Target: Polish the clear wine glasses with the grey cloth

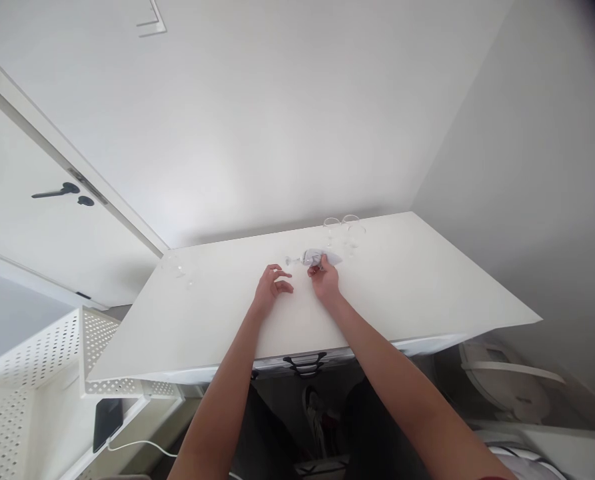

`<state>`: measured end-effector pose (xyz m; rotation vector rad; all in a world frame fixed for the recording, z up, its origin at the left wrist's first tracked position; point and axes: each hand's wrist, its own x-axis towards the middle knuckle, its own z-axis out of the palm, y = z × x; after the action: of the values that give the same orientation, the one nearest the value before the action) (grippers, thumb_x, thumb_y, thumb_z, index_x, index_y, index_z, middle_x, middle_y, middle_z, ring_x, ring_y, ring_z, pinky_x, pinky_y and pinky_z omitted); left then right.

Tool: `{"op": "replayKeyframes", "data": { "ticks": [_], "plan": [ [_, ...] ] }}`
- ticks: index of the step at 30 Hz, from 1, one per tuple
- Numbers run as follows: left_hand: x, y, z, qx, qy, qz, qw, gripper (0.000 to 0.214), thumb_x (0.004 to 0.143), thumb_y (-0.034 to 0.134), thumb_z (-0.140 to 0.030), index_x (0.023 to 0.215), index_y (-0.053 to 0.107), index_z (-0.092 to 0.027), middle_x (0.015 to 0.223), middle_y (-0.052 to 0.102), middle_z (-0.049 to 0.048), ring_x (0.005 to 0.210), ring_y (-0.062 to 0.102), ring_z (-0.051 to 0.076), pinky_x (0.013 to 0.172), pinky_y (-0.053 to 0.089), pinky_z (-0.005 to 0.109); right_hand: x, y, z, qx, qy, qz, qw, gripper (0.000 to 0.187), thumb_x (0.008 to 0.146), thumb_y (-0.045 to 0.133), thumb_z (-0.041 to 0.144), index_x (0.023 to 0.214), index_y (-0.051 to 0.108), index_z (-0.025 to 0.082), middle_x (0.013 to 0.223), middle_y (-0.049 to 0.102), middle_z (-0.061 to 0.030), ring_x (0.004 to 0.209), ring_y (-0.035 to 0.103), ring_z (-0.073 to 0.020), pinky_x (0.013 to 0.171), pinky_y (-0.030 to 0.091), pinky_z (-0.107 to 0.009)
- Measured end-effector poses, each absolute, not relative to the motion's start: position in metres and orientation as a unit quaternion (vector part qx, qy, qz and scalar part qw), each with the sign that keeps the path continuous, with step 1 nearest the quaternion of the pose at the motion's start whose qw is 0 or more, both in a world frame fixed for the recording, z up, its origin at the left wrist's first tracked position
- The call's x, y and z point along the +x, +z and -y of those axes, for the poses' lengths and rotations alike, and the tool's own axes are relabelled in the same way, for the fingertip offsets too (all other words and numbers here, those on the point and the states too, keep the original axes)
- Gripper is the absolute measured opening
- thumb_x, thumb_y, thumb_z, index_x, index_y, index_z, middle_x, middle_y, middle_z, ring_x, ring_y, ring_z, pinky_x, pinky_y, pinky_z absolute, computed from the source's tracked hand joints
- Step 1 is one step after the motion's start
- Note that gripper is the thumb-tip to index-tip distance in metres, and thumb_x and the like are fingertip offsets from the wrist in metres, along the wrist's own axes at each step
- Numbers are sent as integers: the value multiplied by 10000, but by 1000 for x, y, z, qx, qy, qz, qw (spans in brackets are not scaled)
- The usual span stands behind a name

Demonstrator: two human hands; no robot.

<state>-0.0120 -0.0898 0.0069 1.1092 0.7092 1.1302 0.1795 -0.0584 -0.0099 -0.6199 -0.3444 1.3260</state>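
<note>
Over the middle of the white dresser top (217, 307), my right hand (324, 277) grips a clear stemmed wine glass (308, 258) lying on its side, its foot toward the left. A pale grey cloth (333, 257) shows at the bowl end, against the same fingers; how much of it is inside the bowl I cannot tell. My left hand (273, 285) is just left of the glass's foot, fingers curved and apart, holding nothing. Behind my right hand stand two more clear stemmed glasses (332, 221). Another clear glass (176, 267) is at the top's left end.
Behind the dresser is a white wall (277, 133). A white door with a black handle (57, 191) is at the left. Below it is a white perforated rack (97, 333) with a black phone (108, 421) and cable. Black drawer handles (304, 363) stick out in front.
</note>
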Motion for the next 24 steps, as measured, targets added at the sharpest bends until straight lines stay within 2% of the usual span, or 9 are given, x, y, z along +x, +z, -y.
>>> {"op": "replayKeyframes", "data": {
  "ticks": [2, 4, 6, 9, 12, 15, 18, 20, 24],
  "plan": [
    [-14, 4, 86, 468, 447, -315, 694, 670, 930, 415, -807, 1213, 599, -228, 975, 743, 110, 636, 706, 208, 656, 560, 377, 175, -6, 63, -286, 609, 210, 709, 360, 754, 849, 509, 815, 657, 211, 757, 597, -5, 604, 473, -116, 506, 387, -268],
    [-16, 1, 85, 472, 393, -305, 727, 778, 904, 370, -855, 1266, 582, -199, 933, 742, 131, 616, 700, 219, 615, 537, 358, 169, -3, 67, -293, 611, 279, 681, 376, 774, 830, 536, 799, 656, 204, 752, 599, -12, 607, 473, -122, 515, 378, -279],
    [-19, -2, 86, 482, 358, -293, 744, 696, 918, 500, -770, 1269, 597, -177, 953, 746, 149, 637, 708, 220, 619, 527, 343, 165, -2, 70, -301, 609, 328, 656, 395, 792, 808, 566, 787, 655, 201, 741, 599, -15, 608, 476, -128, 531, 380, -290],
    [-22, -1, 89, 499, 332, -283, 749, 508, 888, 728, -517, 1244, 631, -169, 945, 745, 130, 667, 716, 203, 667, 524, 327, 164, -2, 73, -315, 607, 360, 635, 406, 807, 782, 592, 809, 680, 200, 740, 614, -20, 623, 494, -138, 543, 383, -294],
    [-21, 5, 93, 523, 335, -278, 732, 469, 851, 807, -383, 1235, 656, -161, 814, 710, 64, 667, 700, 172, 791, 532, 348, 166, -2, 74, -306, 607, 360, 639, 460, 867, 697, 640, 1005, 738, 203, 827, 665, -40, 683, 551, -156, 556, 407, -291],
    [-19, 11, 94, 531, 355, -289, 713, 456, 850, 814, -373, 1225, 679, -151, 725, 644, 14, 618, 632, 128, 769, 503, 324, 170, -1, 72, -271, 594, 331, 681, 506, 916, 634, 658, 1167, 717, 226, 898, 677, -48, 721, 577, -158, 579, 441, -292],
    [-20, 12, 93, 520, 368, -309, 706, 540, 828, 834, -366, 1297, 661, -163, 718, 610, 2, 573, 560, 103, 624, 409, 270, 176, -3, 67, -277, 563, 267, 732, 510, 917, 618, 682, 1174, 697, 249, 969, 685, -54, 677, 549, -140, 570, 442, -295],
    [-23, 9, 89, 497, 424, -311, 691, 563, 809, 846, -372, 1297, 665, -159, 704, 578, -13, 538, 497, 80, 587, 367, 261, 180, -5, 63, -301, 543, 233, 748, 498, 915, 600, 692, 1170, 689, 273, 1064, 697, -62, 703, 565, -142, 595, 462, -299],
    [-28, 0, 81, 424, 546, -340, 638, 378, 787, 863, -390, 1036, 695, -159, 766, 616, 2, 519, 417, 48, 608, 409, 271, 181, -6, 63, -321, 555, 262, 721, 410, 880, 674, 592, 1146, 714, 283, 1225, 696, -58, 993, 640, -190, 732, 512, -304]
  ]
}}
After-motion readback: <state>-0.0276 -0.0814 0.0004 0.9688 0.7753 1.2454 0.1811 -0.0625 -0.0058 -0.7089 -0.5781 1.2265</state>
